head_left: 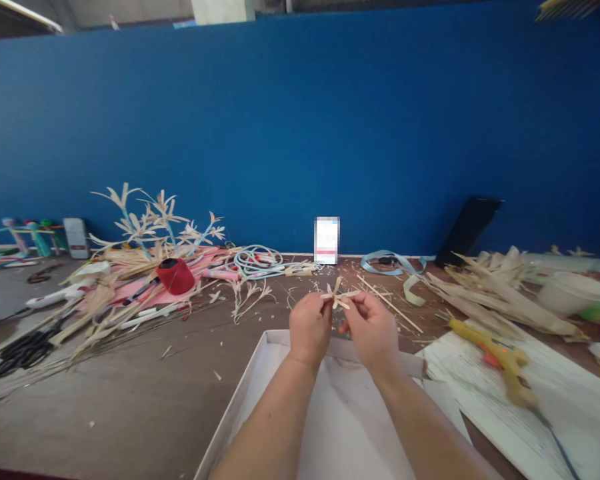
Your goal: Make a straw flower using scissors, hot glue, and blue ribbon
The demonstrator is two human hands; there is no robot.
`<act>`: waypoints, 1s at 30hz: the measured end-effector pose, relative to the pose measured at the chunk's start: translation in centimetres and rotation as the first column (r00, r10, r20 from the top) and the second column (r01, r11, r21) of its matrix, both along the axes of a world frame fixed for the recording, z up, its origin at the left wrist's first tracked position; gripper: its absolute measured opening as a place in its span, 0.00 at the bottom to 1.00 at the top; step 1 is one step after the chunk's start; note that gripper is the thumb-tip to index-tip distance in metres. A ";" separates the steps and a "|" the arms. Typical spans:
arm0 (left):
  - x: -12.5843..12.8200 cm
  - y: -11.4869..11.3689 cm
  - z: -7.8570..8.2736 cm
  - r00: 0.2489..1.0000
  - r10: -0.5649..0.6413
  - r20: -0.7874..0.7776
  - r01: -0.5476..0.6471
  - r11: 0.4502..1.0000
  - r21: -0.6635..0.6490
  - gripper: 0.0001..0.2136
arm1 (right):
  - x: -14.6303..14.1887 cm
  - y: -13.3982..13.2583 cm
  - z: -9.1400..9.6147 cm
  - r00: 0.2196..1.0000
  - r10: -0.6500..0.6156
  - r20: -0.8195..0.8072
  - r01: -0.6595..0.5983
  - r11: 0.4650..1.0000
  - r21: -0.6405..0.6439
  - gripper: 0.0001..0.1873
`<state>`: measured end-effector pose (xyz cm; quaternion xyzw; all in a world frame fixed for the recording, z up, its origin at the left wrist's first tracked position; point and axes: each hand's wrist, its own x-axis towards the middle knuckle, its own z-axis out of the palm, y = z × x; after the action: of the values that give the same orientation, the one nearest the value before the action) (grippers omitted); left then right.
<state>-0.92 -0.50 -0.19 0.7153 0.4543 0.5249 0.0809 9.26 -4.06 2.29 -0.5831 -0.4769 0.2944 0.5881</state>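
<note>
Between my two hands is a small pale flower with narrow, pointed petals that look like dried husk. My left hand pinches it from the left, fingers closed near its centre. My right hand has thumb and fingertips closed on the petals at its right side. Both hands are above the far edge of a shallow white box lid, with the forearms reaching across it. Fingertips partly hide the flower's underside.
Left lie black scissors, a red thread cone and finished husk flowers on blue stems. A yellow glue gun rests on printed paper at right, near dried husks. A phone leans against the blue wall.
</note>
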 end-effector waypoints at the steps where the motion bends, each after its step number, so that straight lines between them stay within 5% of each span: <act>1: 0.0 0.0 0.0 1.000 -0.002 -0.003 0.002 1.000 0.001 0.07 | 0.0 0.0 0.0 1.000 -0.003 0.004 0.003 1.000 -0.001 0.13; 30: 0.2 -0.1 0.1 0.986 -0.055 0.158 0.073 0.991 -0.111 0.07 | 0.6 0.1 -0.1 0.996 0.026 -0.090 -0.026 1.000 0.006 0.15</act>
<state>-0.69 -0.56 -0.08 0.6806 0.4533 0.5486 0.1743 9.82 -3.94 2.18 -0.5618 -0.4582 0.3269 0.6063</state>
